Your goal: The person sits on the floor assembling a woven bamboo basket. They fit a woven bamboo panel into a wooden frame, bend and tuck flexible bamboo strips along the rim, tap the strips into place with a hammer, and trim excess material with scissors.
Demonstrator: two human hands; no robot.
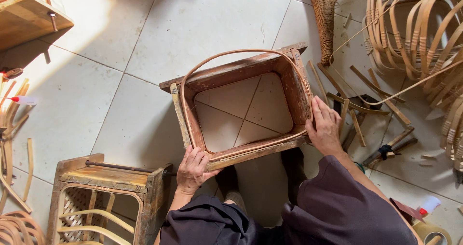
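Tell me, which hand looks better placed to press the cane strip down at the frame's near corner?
Probably the left hand: its fingers already grip the wooden frame at the near corner where the cane strip ends. The right hand rests on the far side.

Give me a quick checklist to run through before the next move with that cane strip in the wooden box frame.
1. Left hand grips the near left corner of the wooden frame: ok.
2. Right hand presses the frame's right wall: ok.
3. Cane strip follows the inner walls all round: not ok, it bows above the far side.
4. Strip ends meet neatly: cannot tell.
5. Loose wooden sticks lie apart from the frame: ok.
6. Frame sits flat on the tiled floor: cannot tell.
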